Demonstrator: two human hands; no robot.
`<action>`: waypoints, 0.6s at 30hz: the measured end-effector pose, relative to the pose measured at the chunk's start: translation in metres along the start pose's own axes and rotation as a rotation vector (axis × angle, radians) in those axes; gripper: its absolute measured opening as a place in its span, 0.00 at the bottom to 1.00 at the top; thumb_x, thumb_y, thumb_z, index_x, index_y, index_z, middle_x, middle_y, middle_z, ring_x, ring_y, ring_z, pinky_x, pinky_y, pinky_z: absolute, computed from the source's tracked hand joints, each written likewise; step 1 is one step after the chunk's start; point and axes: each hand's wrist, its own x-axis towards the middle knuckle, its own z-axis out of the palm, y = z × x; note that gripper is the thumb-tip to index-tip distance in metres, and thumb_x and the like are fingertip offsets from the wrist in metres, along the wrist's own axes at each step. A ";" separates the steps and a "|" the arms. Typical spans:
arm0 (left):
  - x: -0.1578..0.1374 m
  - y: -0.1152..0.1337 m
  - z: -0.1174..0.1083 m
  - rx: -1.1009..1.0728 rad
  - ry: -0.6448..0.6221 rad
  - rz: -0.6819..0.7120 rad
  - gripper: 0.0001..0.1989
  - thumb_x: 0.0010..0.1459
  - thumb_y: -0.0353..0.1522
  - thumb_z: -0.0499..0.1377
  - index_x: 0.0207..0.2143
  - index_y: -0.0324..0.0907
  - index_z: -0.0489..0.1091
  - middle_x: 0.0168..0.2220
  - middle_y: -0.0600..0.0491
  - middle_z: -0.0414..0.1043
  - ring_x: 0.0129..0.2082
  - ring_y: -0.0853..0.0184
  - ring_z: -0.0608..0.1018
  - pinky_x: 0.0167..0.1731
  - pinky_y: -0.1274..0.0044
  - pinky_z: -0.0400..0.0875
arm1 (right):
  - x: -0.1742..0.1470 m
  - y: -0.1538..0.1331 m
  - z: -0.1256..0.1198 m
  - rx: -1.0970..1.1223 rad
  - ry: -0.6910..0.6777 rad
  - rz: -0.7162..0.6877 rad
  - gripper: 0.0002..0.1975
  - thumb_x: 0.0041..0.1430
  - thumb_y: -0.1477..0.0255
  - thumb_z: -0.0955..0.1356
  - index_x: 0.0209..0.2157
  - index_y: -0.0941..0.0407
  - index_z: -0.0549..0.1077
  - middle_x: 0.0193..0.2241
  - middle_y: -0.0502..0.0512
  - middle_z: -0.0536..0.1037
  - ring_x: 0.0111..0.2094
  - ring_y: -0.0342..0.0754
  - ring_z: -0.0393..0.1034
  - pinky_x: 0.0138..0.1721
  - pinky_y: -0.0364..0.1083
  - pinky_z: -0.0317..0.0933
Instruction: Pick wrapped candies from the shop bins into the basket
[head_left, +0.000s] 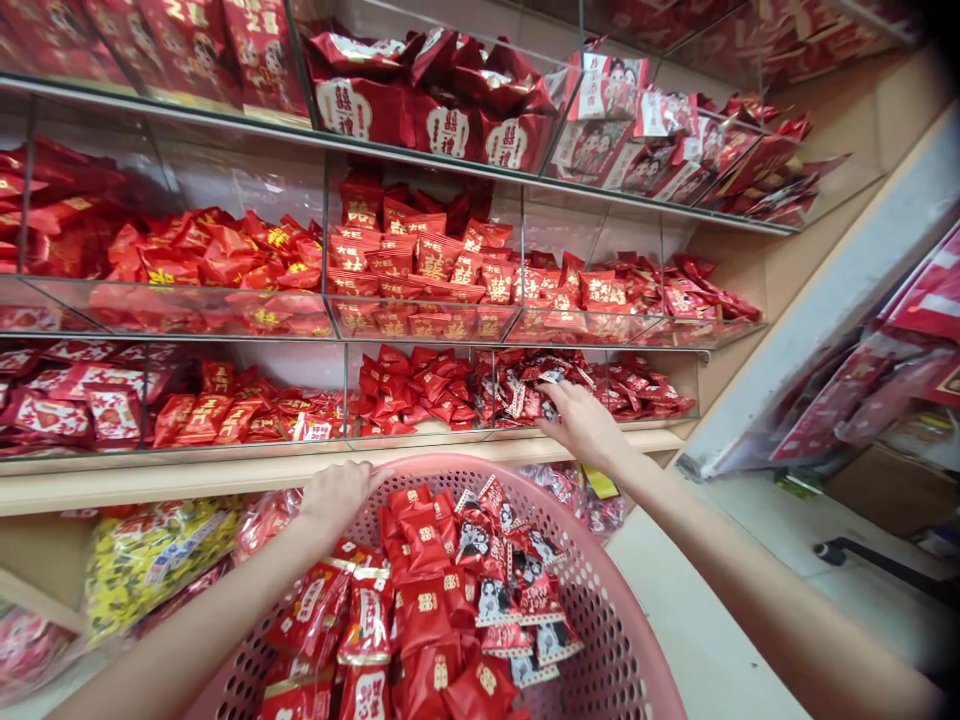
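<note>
My left hand (pixel 337 497) is closed over the far rim of a pink perforated plastic basket (pixel 634 610). In the basket lie red square candy packets (pixel 426 605) with gold characters, larger red packets (pixel 369 615) at the left, and red, black and white wrapped candies (pixel 499 600) at the right. My right hand (pixel 581 425) reaches over the front edge of the bottom shelf into a bin of similar red, black and white candies (pixel 517 385). Its thumb and fingers are apart at the pile, and the fingertips are partly hidden among the wrappers.
Glass-divided shelves (pixel 442 335) hold red packets in several compartments. Glossy red gift bags (pixel 352 110) stand above. Under the bottom shelf are a yellow bag (pixel 161 560) and other plastic packs. At the right are a wall edge, hanging red goods (pixel 847 390) and a cardboard box (pixel 877 485).
</note>
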 end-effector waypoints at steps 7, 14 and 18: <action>-0.001 0.000 -0.002 0.006 -0.007 -0.002 0.24 0.63 0.41 0.45 0.38 0.30 0.72 0.29 0.35 0.73 0.34 0.49 0.77 0.30 0.68 0.67 | -0.073 -0.042 0.011 0.550 -0.282 0.183 0.16 0.56 0.70 0.62 0.47 0.58 0.64 0.27 0.50 0.74 0.26 0.46 0.67 0.27 0.43 0.56; 0.000 0.000 -0.001 0.019 -0.010 -0.002 0.25 0.63 0.43 0.44 0.38 0.31 0.72 0.30 0.35 0.73 0.34 0.50 0.77 0.30 0.69 0.68 | -0.091 -0.064 0.017 0.368 -0.278 0.138 0.14 0.57 0.74 0.60 0.45 0.58 0.68 0.40 0.58 0.75 0.43 0.52 0.68 0.40 0.46 0.58; -0.002 0.001 -0.006 0.030 -0.039 0.012 0.24 0.63 0.40 0.44 0.41 0.30 0.71 0.30 0.35 0.73 0.35 0.48 0.77 0.30 0.67 0.68 | -0.098 -0.062 0.019 0.379 -0.301 0.110 0.15 0.57 0.67 0.64 0.46 0.57 0.68 0.43 0.59 0.74 0.45 0.54 0.66 0.43 0.49 0.59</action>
